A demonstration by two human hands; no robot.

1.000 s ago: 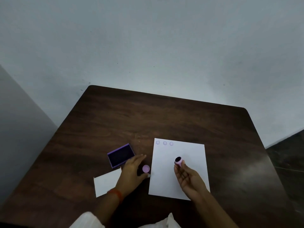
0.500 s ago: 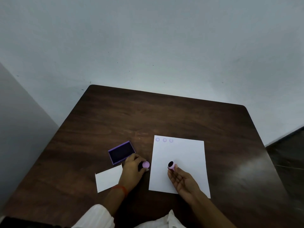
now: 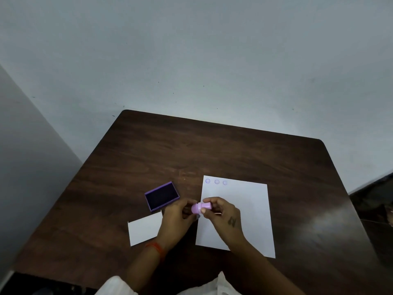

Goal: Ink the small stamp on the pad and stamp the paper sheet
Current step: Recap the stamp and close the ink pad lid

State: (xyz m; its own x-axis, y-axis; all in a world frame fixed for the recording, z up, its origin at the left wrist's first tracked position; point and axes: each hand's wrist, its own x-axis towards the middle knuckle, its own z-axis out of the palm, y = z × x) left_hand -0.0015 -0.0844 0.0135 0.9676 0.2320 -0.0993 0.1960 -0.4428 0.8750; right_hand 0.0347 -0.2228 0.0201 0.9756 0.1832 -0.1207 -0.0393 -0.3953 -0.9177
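Note:
The small pink stamp [image 3: 207, 206] lies sideways between both hands, just over the left edge of the white paper sheet [image 3: 246, 201]. My right hand [image 3: 225, 218] pinches its body. My left hand [image 3: 176, 218] holds a round pink cap [image 3: 195, 208] pressed against the stamp's end. Three faint purple round prints [image 3: 216, 182] sit in a row at the sheet's top left corner. The purple ink pad [image 3: 162, 196] lies open on the table, left of the sheet and just beyond my left hand.
A small white card [image 3: 144, 227] lies on the dark wooden table [image 3: 212, 150] by my left wrist. A pale wall rises behind the table's far edge. White cloth shows at the near edge.
My hands have come together: the right hand carried the stamp left and turned it, and the left hand brought the cap up against its end.

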